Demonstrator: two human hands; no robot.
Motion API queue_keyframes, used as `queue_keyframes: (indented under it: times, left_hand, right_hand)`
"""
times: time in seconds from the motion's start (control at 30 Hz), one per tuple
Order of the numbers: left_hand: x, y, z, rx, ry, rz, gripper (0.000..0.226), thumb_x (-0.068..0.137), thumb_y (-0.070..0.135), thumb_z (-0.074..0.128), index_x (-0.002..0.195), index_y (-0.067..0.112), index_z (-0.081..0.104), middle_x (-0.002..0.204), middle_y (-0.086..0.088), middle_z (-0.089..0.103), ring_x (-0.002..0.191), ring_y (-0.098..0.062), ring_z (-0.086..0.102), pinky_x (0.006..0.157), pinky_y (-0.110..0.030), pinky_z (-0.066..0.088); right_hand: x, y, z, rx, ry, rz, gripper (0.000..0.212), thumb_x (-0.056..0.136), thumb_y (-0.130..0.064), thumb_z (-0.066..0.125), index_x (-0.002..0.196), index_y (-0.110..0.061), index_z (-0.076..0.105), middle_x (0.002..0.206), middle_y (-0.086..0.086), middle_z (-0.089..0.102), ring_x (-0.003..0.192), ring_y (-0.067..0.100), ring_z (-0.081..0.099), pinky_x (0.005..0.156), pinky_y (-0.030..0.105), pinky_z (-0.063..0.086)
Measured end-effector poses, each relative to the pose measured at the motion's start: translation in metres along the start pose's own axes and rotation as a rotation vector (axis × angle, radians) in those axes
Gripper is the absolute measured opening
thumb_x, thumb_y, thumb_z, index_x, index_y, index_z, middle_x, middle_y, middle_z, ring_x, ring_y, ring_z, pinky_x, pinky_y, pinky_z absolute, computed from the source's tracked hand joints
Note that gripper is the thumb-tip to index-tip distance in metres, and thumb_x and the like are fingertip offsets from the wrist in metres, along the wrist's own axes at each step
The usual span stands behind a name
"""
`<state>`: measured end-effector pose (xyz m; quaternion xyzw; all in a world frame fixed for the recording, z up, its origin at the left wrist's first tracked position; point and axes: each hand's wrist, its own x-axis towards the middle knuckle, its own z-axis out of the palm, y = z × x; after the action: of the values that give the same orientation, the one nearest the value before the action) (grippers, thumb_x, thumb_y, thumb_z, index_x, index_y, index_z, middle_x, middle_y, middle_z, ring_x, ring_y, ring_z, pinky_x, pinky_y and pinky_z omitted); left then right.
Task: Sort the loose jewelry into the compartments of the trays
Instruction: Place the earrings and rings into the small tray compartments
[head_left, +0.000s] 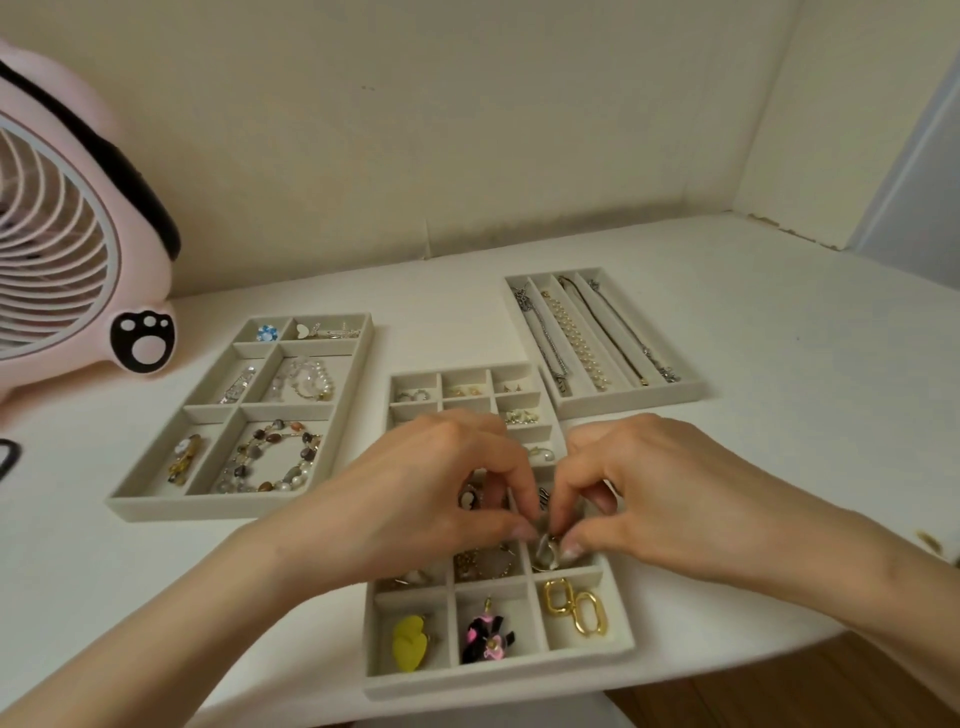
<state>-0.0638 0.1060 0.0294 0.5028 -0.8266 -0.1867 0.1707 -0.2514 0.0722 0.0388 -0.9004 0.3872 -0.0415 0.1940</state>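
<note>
Both forearms enter from 6 o'clock and converge over the grid tray (498, 680). Left hand (441, 499): fingers curled, thumb and forefinger tips pinching a silver piece (545, 553) at its 3 o'clock. Right hand (649, 499): same curled pinch on the same piece, at its 9 o'clock. The piece sits over the right-column compartment, directly at 12 o'clock of the gold hoops (574, 608). Fingers cover most of the piece, so its form is unclear. The hands also hide the tray's middle rows.

Fan (62, 218) left; trays (493, 682) right, on table (779, 364)
</note>
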Motion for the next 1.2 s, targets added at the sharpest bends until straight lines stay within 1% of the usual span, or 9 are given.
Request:
queue_keyframes:
  times: [0.13, 0.27, 0.5, 0.63, 0.7, 0.83, 1.0, 1.1, 1.2]
  left_hand:
    - [0.002, 0.004, 0.011, 0.154, 0.032, 0.041, 0.015, 0.076, 0.047, 0.068, 0.087, 0.036, 0.066, 0.078, 0.016, 0.051, 0.082, -0.001, 0.047, 0.066, -0.015, 0.036]
    - [0.006, 0.009, 0.016, 0.209, 0.048, 0.067, 0.012, 0.076, 0.042, 0.070, 0.082, 0.032, 0.067, 0.079, 0.013, 0.054, 0.079, -0.001, 0.043, 0.067, -0.018, 0.036]
    - [0.006, 0.009, 0.001, 0.168, 0.061, -0.007, 0.017, 0.073, 0.049, 0.068, 0.078, 0.033, 0.067, 0.075, 0.015, 0.052, 0.076, 0.002, 0.046, 0.061, -0.014, 0.032]
    - [0.004, 0.008, -0.009, 0.091, 0.075, -0.064, 0.018, 0.070, 0.048, 0.071, 0.075, 0.031, 0.068, 0.070, 0.017, 0.051, 0.074, 0.000, 0.048, 0.059, -0.016, 0.033]
    - [0.004, 0.008, -0.011, 0.090, 0.073, -0.086, 0.016, 0.070, 0.046, 0.071, 0.075, 0.031, 0.069, 0.071, 0.015, 0.053, 0.075, -0.002, 0.049, 0.059, -0.016, 0.035]
    - [0.003, 0.008, -0.012, 0.085, 0.065, -0.100, 0.016, 0.070, 0.046, 0.071, 0.074, 0.031, 0.068, 0.071, 0.015, 0.053, 0.075, -0.002, 0.049, 0.058, -0.015, 0.035]
    - [0.005, 0.010, -0.005, 0.104, 0.040, -0.099, 0.015, 0.071, 0.047, 0.071, 0.073, 0.033, 0.067, 0.071, 0.016, 0.053, 0.071, -0.001, 0.049, 0.060, -0.017, 0.035]
    - [0.007, 0.013, 0.001, 0.142, 0.015, -0.083, 0.014, 0.074, 0.046, 0.070, 0.077, 0.032, 0.068, 0.075, 0.015, 0.053, 0.073, -0.001, 0.048, 0.062, -0.018, 0.036]
    - [0.009, 0.016, 0.004, 0.167, -0.016, -0.088, 0.015, 0.076, 0.048, 0.068, 0.079, 0.033, 0.067, 0.077, 0.015, 0.053, 0.077, -0.002, 0.049, 0.066, -0.023, 0.041]
  right_hand:
    - [-0.002, -0.002, 0.000, -0.095, -0.007, 0.012, 0.011, 0.079, -0.041, 0.070, 0.086, -0.033, 0.069, 0.069, -0.012, 0.043, 0.062, 0.000, 0.041, 0.054, 0.017, 0.030]
    - [-0.003, -0.003, 0.001, -0.177, -0.001, 0.014, 0.013, 0.081, -0.042, 0.067, 0.090, -0.033, 0.068, 0.066, -0.013, 0.038, 0.058, -0.001, 0.034, 0.050, 0.017, 0.024]
    - [-0.004, -0.001, -0.001, -0.152, 0.019, 0.023, 0.013, 0.078, -0.043, 0.070, 0.089, -0.035, 0.070, 0.067, -0.013, 0.043, 0.060, 0.000, 0.039, 0.051, 0.018, 0.025]
    - [-0.006, -0.003, 0.003, -0.185, 0.064, 0.007, 0.023, 0.078, -0.051, 0.067, 0.090, -0.032, 0.068, 0.068, -0.012, 0.044, 0.061, 0.003, 0.040, 0.050, 0.017, 0.025]
    - [-0.007, -0.006, 0.008, -0.242, 0.090, -0.020, 0.026, 0.081, -0.052, 0.063, 0.094, -0.029, 0.067, 0.076, -0.012, 0.050, 0.068, 0.006, 0.045, 0.054, 0.015, 0.028]
    - [-0.008, -0.010, 0.011, -0.324, 0.130, -0.048, 0.022, 0.087, -0.044, 0.057, 0.101, -0.028, 0.065, 0.101, -0.009, 0.059, 0.091, 0.015, 0.057, 0.071, 0.028, 0.038]
    - [-0.011, -0.012, 0.016, -0.361, 0.190, -0.054, 0.018, 0.090, -0.040, 0.052, 0.095, -0.025, 0.060, 0.097, -0.006, 0.058, 0.086, 0.020, 0.058, 0.071, 0.032, 0.043]
    - [-0.012, -0.012, 0.018, -0.346, 0.197, -0.054, 0.014, 0.092, -0.036, 0.052, 0.096, -0.027, 0.060, 0.095, -0.007, 0.057, 0.084, 0.017, 0.057, 0.067, 0.029, 0.041]
    - [-0.012, -0.008, 0.008, -0.277, 0.152, -0.019, 0.012, 0.088, -0.039, 0.060, 0.093, -0.029, 0.065, 0.081, -0.013, 0.052, 0.070, 0.005, 0.048, 0.055, 0.016, 0.030]
